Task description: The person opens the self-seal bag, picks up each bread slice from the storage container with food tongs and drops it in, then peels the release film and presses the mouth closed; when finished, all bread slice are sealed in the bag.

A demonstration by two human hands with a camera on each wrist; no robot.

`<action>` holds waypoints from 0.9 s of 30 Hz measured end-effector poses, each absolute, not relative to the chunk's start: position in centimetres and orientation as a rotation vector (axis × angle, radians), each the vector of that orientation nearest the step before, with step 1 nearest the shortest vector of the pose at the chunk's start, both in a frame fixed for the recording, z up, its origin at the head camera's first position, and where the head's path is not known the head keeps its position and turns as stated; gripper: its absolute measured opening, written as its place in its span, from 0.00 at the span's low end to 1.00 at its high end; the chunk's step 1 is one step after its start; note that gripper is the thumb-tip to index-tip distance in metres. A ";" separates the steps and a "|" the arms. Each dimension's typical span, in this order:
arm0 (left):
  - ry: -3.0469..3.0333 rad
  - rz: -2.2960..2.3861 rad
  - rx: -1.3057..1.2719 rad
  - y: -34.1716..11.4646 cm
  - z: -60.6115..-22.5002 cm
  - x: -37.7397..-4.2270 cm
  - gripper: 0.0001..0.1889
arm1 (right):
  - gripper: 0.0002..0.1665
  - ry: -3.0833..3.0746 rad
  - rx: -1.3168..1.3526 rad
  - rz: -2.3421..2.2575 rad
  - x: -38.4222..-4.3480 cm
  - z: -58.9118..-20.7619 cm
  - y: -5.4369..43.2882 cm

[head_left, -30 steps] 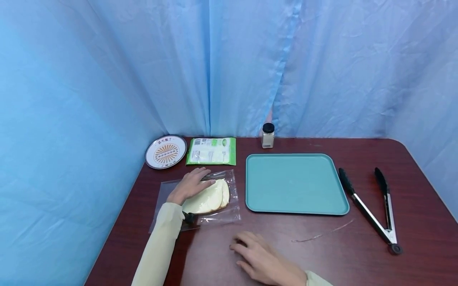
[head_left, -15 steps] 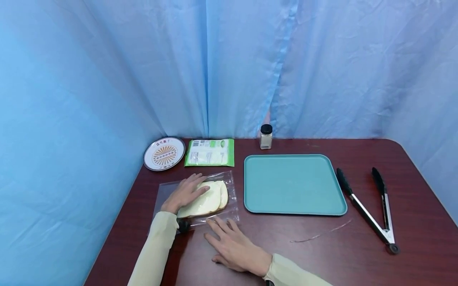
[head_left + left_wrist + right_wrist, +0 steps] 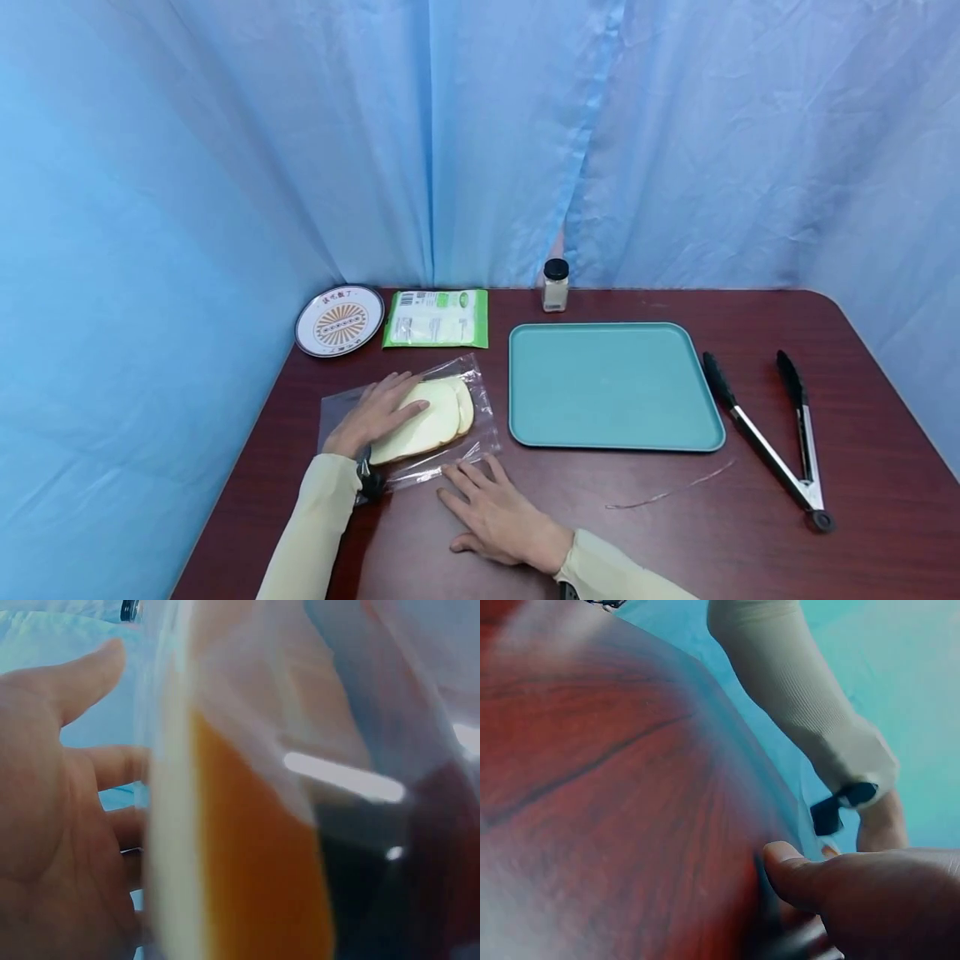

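Slices of white bread [image 3: 437,412] with brown crust lie in a clear plastic bag [image 3: 483,423] at the left of the table. My left hand [image 3: 377,417] rests over the left part of the bread, fingers straight and thumb spread. In the left wrist view the brown crust [image 3: 259,862] shows through the plastic, beside the palm. My right hand [image 3: 501,518] lies palm down, fingertips right at the bag's near edge. Its thumb [image 3: 791,874] shows close over the table in the right wrist view, with the left sleeve beyond.
Behind the bag are a patterned plate [image 3: 340,322] and a green-and-white packet [image 3: 437,319]. A black-capped jar [image 3: 556,286] stands at the back. Right of the bag lie a teal tray [image 3: 615,387], a thin clear strip [image 3: 667,495] and spread tongs [image 3: 772,450].
My right hand has come left to the bag's near edge, its fingers straightening. The left hand and the bag have shifted slightly left and nearer, and the bag has turned a little.
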State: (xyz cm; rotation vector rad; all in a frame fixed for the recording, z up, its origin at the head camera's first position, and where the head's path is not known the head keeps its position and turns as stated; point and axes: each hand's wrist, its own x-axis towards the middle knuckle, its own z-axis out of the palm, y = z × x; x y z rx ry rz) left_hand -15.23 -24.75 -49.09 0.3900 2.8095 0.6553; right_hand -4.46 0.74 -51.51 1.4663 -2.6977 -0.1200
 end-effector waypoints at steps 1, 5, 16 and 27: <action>2.811 0.652 0.388 -24.9 -49.0 -15.1 0.36 | 0.41 -2.697 1.462 -0.114 -4.6 -51.5 0.9; 2.803 0.651 0.347 -25.3 -48.9 -14.3 0.38 | 0.42 -2.734 1.434 -0.098 -5.2 -51.4 1.5; 2.833 0.664 0.254 -27.0 -49.3 -11.1 0.38 | 0.41 -2.798 1.316 0.020 -6.9 -51.1 2.8; 2.834 0.683 0.178 -28.1 -49.3 -7.2 0.38 | 0.38 -2.802 1.227 0.141 -8.5 -50.8 3.4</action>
